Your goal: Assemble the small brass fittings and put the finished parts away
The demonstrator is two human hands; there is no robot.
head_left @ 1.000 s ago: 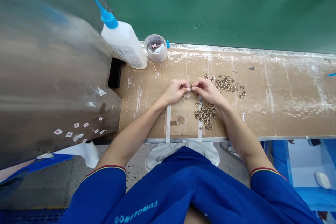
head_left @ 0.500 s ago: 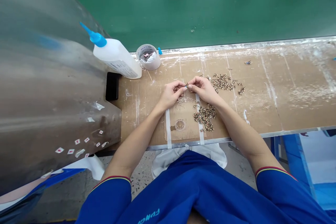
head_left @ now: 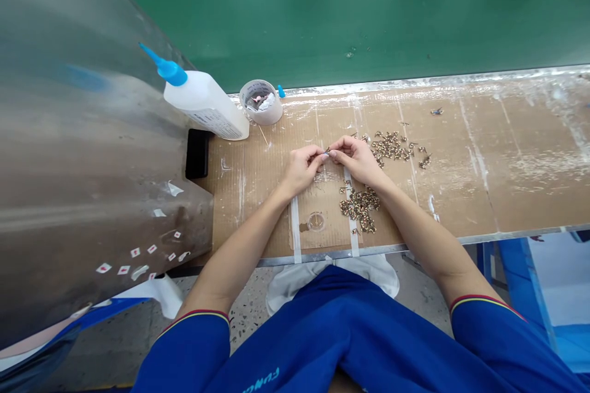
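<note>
My left hand point(head_left: 302, 167) and my right hand point(head_left: 356, 158) meet above the cardboard-covered bench, fingertips pinched together. Between them is a small dark part with a bluish bit point(head_left: 327, 151), too tiny to name; both hands close on it. Just beyond my right hand lies a loose pile of small brass-coloured metal parts point(head_left: 391, 145). A second pile of such metal parts point(head_left: 362, 206) sits nearer to me, left of my right forearm. Between my forearms, a small round clear dish point(head_left: 316, 221) rests on the cardboard.
A white bottle with a blue nozzle point(head_left: 205, 101) leans at the left, beside a cup holding scraps point(head_left: 262, 102). A blue cap point(head_left: 281, 91) lies by the cup. The metal panel point(head_left: 92, 153) borders the left side; a green surface point(head_left: 350, 12) stretches beyond the bench.
My hands stay pinched together in nearly the same place, with only slight finger movement. Both piles look unchanged; the view has shifted slightly.
</note>
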